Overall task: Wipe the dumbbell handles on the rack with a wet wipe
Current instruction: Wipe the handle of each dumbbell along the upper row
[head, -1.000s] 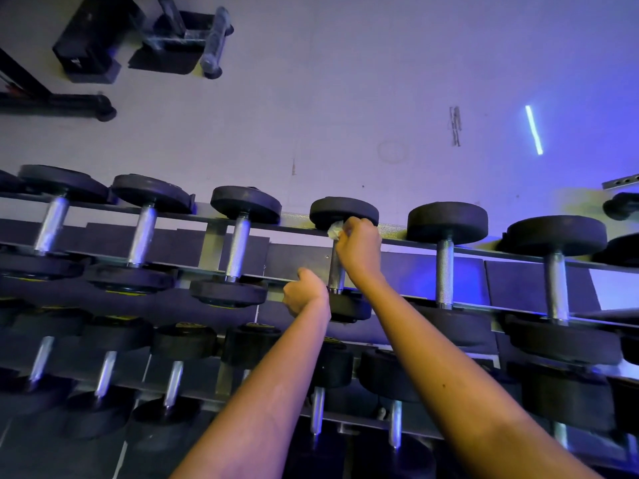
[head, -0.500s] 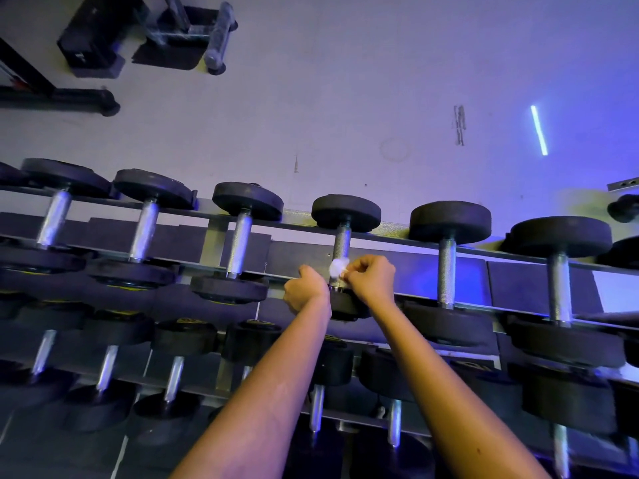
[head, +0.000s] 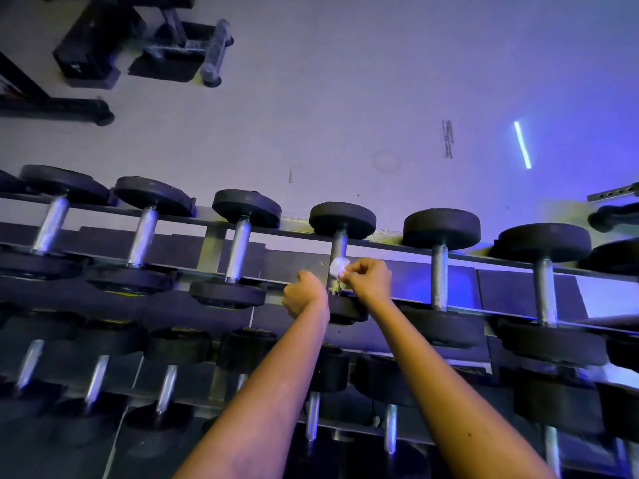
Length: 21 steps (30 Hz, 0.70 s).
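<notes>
- The dumbbell (head: 342, 219) being worked was fourth from the left on the top row of the rack (head: 206, 252). It lay across the two rails, so its handle (head: 339, 248) spanned the gap and could be reached from above
- The right hand (head: 370, 279) pinched a bunched white wipe (head: 338, 267) between thumb and curled fingertips. It pressed the wipe to the right side of the handle, toward the near half of the bar. Bunching it probably made a firmer pad for the knurled metal
- The left hand (head: 304, 294) sat just beside the handle's near end, on its left, with the fingers curled like a fist. Seen from the back, I could not tell whether they closed on the front rail or on nothing. It looked placed to brace the reach or keep the dumbbell from rolling
- The step seemed to be mid-wipe on this one handle, with the wipe clear of the stretch by the far head
- The neighbour (head: 440, 271) on the right and the lower row (head: 312, 418) had no hand on them, so much of the job probably remained
- The small wipe might snag on the knurling or slip out of the pinch
</notes>
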### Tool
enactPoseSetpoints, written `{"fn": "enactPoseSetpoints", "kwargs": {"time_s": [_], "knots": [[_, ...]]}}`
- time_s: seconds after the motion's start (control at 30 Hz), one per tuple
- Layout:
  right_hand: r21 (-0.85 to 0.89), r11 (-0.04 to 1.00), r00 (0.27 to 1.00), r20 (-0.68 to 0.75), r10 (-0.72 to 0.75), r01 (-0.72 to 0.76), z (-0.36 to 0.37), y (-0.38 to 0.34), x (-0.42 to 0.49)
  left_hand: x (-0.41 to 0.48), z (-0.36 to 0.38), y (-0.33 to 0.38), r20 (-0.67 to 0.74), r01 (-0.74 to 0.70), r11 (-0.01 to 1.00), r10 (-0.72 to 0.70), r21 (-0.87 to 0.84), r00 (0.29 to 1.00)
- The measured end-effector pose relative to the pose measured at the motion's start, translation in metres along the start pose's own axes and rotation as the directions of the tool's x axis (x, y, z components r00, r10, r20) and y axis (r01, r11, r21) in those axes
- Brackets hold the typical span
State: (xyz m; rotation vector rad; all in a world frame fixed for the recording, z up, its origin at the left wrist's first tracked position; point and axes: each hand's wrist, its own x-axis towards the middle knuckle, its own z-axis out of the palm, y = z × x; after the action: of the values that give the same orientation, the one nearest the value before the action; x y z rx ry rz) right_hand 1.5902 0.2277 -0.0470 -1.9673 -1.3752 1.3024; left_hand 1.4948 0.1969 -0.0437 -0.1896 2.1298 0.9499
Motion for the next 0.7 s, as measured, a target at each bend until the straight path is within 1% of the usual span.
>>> {"fn": "enactPoseSetpoints", "kwargs": {"time_s": [0.07,0.1,0.13,0.2,0.27,0.33,0.37,0.43,0.5,0.6,0.7], "knots": [[-0.044,0.999,0.999,0.037,0.002,-0.001,-0.001,0.008,-0.010,-0.004,-0.003,0.002,0.015,-0.031,0.999,0.031,0.034,0.999],[-0.055,0.998,0.999,0.052,0.001,0.002,-0.002,0.009,-0.015,-0.006,-0.007,0.003,0.031,-0.069,0.995,0.067,0.074,0.997],[-0.055,0.998,0.998,0.058,-0.003,0.007,-0.004,0.009,-0.019,-0.009,-0.010,0.003,0.058,-0.121,0.984,0.114,0.128,0.992],[-0.040,0.999,0.999,0.038,-0.020,0.021,-0.009,0.006,-0.027,-0.015,-0.017,0.001,0.136,-0.274,0.931,0.247,0.242,0.959],[-0.019,0.999,0.999,-0.012,-0.035,0.035,-0.013,0.003,-0.036,-0.023,-0.025,-0.005,0.246,-0.467,0.826,0.404,0.316,0.881],[0.009,0.999,0.995,-0.082,-0.048,0.049,-0.019,0.000,-0.048,-0.030,-0.032,-0.014,0.344,-0.626,0.700,0.527,0.343,0.777],[0.027,0.998,0.992,-0.115,-0.053,0.056,-0.023,0.000,-0.054,-0.034,-0.035,-0.018,0.377,-0.686,0.647,0.575,0.334,0.726],[0.075,0.995,0.983,-0.174,-0.054,0.068,-0.032,0.001,-0.067,-0.047,-0.041,-0.021,0.426,-0.768,0.571,0.641,0.292,0.639],[0.124,0.987,0.972,-0.227,-0.069,0.099,-0.043,0.003,-0.079,-0.065,-0.045,-0.019,0.459,-0.811,0.527,0.672,0.254,0.580],[0.184,0.970,0.948,-0.303,-0.099,0.160,-0.067,0.009,-0.093,-0.092,-0.042,-0.022,0.508,-0.833,0.535,0.682,0.144,0.526],[0.211,0.963,0.927,-0.367,-0.081,0.167,-0.096,0.022,-0.102,-0.112,-0.031,-0.028,0.553,-0.842,0.536,0.682,0.067,0.479]]}}
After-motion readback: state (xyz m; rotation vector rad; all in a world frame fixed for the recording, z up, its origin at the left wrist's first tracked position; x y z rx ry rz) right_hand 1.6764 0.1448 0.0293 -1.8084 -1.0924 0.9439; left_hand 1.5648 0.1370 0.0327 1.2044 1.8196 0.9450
